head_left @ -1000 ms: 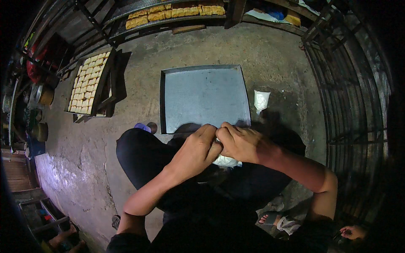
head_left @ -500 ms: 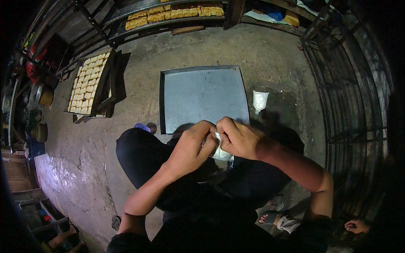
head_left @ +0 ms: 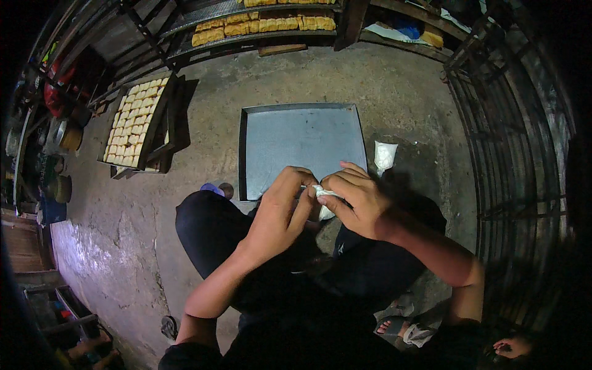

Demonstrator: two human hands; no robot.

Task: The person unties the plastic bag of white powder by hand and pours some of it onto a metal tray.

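Bag [head_left: 326,212], white and filled, is held up over the person's dark-clad lap [head_left: 370,265], by the near edge of a metal tray [head_left: 302,145]. We find the left hand [head_left: 277,206] pinching its top. We find the right hand [head_left: 357,200] also gripping it, thumb pressed against it; fingers partly hide it. The metal tray lies flat on the floor [head_left: 407,80]. We note a second bag [head_left: 385,154] just beside that tray's right edge. Toward the floor's left edge, we record pale rolls [head_left: 131,126] in rows in a dark tray [head_left: 159,123]. Browned loaves [head_left: 265,26] line a shelf [head_left: 283,34] at the floor's far edge; a black rack [head_left: 512,154] stands along its right edge.
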